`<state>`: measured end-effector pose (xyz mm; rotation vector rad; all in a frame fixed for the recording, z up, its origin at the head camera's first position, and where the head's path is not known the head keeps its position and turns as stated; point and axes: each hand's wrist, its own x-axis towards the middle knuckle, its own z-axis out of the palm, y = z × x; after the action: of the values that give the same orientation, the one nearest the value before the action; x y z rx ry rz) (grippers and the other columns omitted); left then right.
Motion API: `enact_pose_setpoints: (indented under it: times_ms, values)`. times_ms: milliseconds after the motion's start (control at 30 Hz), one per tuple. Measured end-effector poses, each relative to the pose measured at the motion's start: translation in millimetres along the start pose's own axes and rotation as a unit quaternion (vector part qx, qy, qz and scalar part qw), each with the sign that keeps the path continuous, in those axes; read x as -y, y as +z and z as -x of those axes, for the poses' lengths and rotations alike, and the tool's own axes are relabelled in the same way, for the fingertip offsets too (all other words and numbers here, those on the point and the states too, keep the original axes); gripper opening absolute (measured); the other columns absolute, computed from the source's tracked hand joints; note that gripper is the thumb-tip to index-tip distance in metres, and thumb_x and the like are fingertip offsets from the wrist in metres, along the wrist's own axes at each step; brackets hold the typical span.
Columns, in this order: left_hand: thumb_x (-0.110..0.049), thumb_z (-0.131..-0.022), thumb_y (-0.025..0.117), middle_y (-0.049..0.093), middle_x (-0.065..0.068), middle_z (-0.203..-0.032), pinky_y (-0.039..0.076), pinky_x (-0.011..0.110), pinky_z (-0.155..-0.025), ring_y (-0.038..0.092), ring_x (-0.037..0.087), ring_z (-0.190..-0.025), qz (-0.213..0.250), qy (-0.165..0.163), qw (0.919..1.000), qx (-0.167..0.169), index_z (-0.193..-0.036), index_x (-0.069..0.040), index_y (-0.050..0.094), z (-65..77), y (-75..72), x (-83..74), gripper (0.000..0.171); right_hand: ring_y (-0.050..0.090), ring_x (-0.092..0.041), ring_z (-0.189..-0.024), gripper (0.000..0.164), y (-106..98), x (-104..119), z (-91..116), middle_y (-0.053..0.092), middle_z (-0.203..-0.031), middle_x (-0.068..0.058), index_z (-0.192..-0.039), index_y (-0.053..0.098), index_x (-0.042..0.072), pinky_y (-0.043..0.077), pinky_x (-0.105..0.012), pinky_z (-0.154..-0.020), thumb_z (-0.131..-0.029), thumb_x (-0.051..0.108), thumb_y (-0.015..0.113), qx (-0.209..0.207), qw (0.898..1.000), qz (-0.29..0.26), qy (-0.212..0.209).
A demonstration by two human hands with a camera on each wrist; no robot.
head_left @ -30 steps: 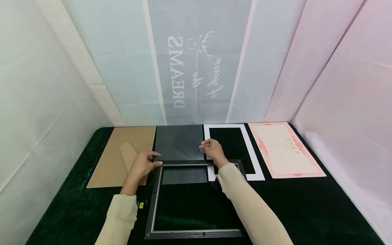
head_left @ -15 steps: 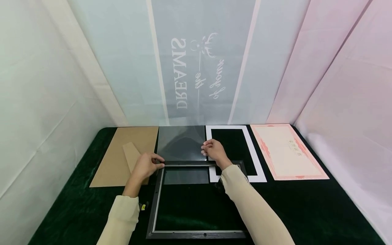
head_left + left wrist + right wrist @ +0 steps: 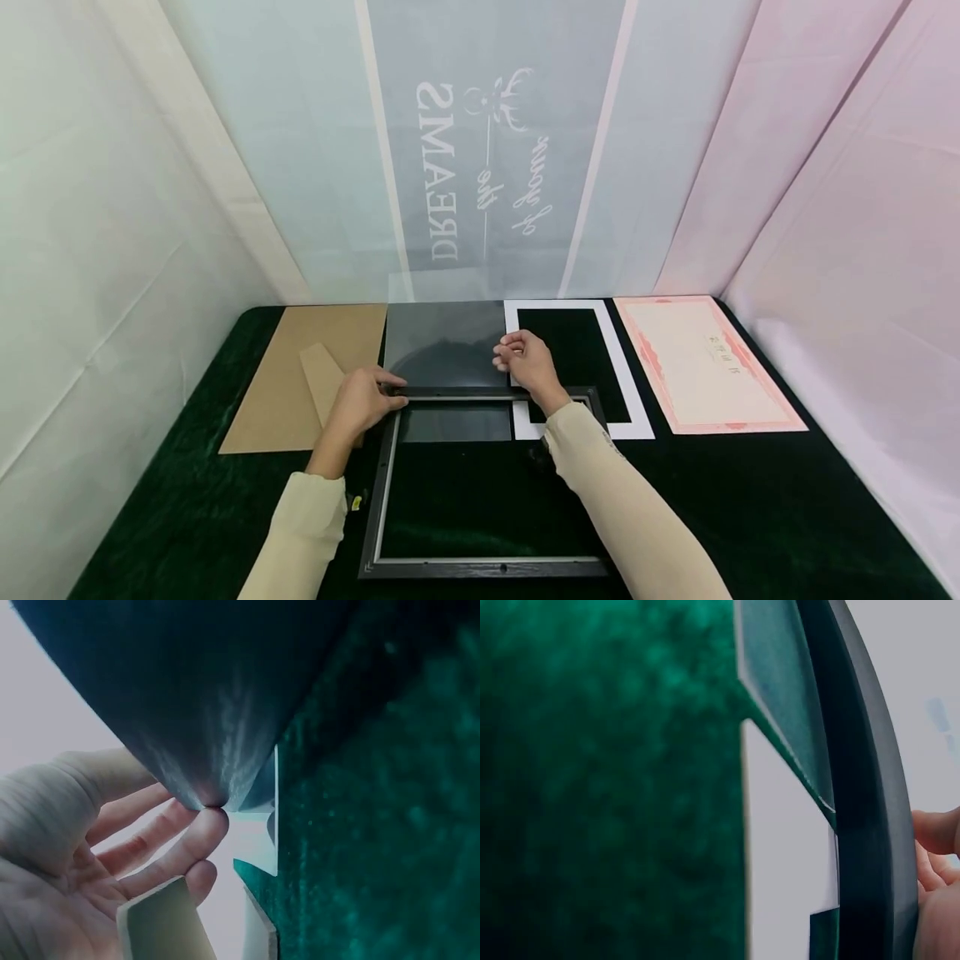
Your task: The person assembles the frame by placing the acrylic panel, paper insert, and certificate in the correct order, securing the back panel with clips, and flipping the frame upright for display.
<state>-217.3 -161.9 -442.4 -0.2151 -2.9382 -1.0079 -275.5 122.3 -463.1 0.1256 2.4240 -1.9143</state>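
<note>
A dark rectangular picture frame (image 3: 495, 569) lies tilted or flat near the front of the table; I cannot tell how far its far edge is lifted. My left hand (image 3: 360, 404) grips its far left corner between thumb and fingers, seen in the left wrist view as a hand (image 3: 112, 847) round the dark bar. My right hand (image 3: 531, 364) hovers beyond the far bar, its fingers loosely curled with nothing visible in them. Behind the frame lie a clear grey sheet (image 3: 442, 337) and a white mat (image 3: 621, 367) with a rectangular opening.
A brown backing board (image 3: 273, 392) lies at the left, with a folded-out stand flap (image 3: 321, 375) on it. On the right is a pink-bordered paper (image 3: 705, 367). Dark green cloth (image 3: 750, 517) covers the table, and fabric walls (image 3: 862, 208) stand round it.
Both hands keep nearly the same pose, and the frame stays in place under the left hand. The view shifts slightly.
</note>
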Motion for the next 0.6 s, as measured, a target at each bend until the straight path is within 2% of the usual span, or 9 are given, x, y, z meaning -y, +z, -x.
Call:
enact_pose_setpoints:
  times_ms: [167, 467, 600]
  values:
    - [-0.016, -0.082, 0.081, 0.069, 0.011, -0.118, 0.056, 0.044, -0.079, 0.067, 0.026, -0.092, 0.006, -0.008, 0.9999, -0.010, -0.100, -0.014, 0.080, 0.0, 1.3, -1.5, 0.018, 0.072, -0.019, -0.088, 0.018, -2, 2, 0, 0.069, -0.109, -0.016, -0.114, 0.058, 0.004, 0.060, -0.028, -0.078, -0.099, 0.012, 0.062, -0.016, 1.000, -0.020, -0.003]
    - [-0.015, -0.082, 0.080, 0.071, 0.010, -0.111, 0.054, 0.037, -0.071, 0.066, 0.022, -0.085, 0.010, -0.006, 0.9996, -0.027, -0.101, -0.012, 0.080, 5.4, 3.8, -9.6, 0.019, 0.071, -0.017, -0.086, 0.017, -12, 4, 2, 0.070, -0.112, -0.017, -0.114, 0.058, 0.002, 0.060, -0.024, -0.077, -0.099, 0.009, 0.060, -0.045, 0.998, -0.045, 0.002]
    - [-0.015, -0.083, 0.080, 0.071, 0.010, -0.111, 0.054, 0.037, -0.071, 0.066, 0.022, -0.086, 0.013, -0.008, 0.9994, -0.030, -0.101, -0.013, 0.080, 7.2, 4.8, -13.0, 0.018, 0.072, -0.020, -0.089, 0.018, -15, 5, 2, 0.069, -0.113, -0.018, -0.116, 0.057, 0.002, 0.060, -0.025, -0.078, -0.099, 0.009, 0.060, -0.051, 0.997, -0.058, -0.008]
